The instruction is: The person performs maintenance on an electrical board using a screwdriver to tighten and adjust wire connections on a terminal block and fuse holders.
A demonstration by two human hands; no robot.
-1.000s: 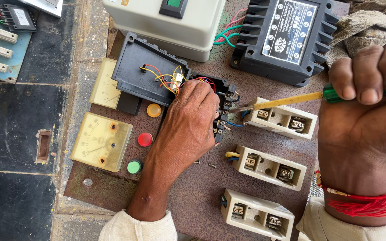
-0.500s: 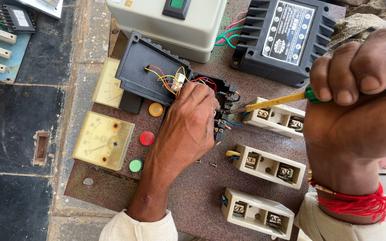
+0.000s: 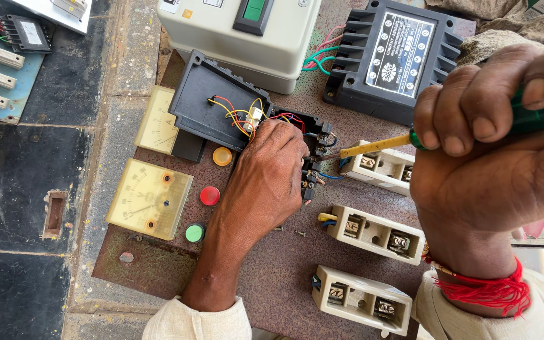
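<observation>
Right hand: fingers curled fully shut round the green handle of a screwdriver, its yellow shaft angled left with the tip at the terminals of a small black wired block. Left hand: closed over that block, pinning it to the rusty metal panel, beside the three cream fuse holders. Step judged in hand: working a terminal screw; the next move seems to call for a steady tip and firm bracing.
</observation>
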